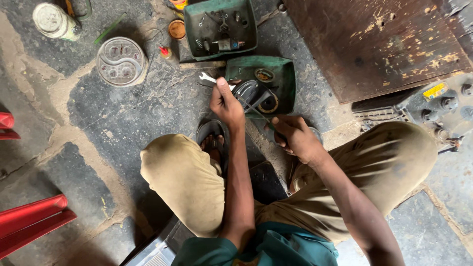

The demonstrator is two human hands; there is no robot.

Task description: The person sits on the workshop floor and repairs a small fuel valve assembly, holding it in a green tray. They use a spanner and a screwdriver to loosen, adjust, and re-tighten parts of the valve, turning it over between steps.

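Squatting on a cracked floor [123, 118], the person works over a green tray [286, 74] just ahead of the knees. At the far left lie red plastic edges [29, 216] and, higher up, a pale jar [54, 20] on its side. Right of it sits a round grey lid [120, 61] with swirled compartments, then a small red-tipped bottle [165, 51] and an orange cap [177, 29].

The left hand [226, 104] is clenched around a spanner [209, 78], whose open end sticks out to the left above the knuckles; the hand also presses on the dark rounded part [249, 91] that rests in the near tray. Below the wrist a sandalled foot [213, 140] shows between the knees.

Behind the near tray stands a second green tray [251, 29] holding springs, bolts and small metal bits. In the near tray, beside the dark part, lie two rings [266, 75].

The right hand [295, 138] is closed around a screwdriver [256, 111], its thin shaft slanting up and left to the dark part, its tip meeting it just beside the left hand.

Farther right lies a worn brown board [374, 44], and below it, at the right edge, a grey metal casing [438, 106] with knobs and a yellow label.
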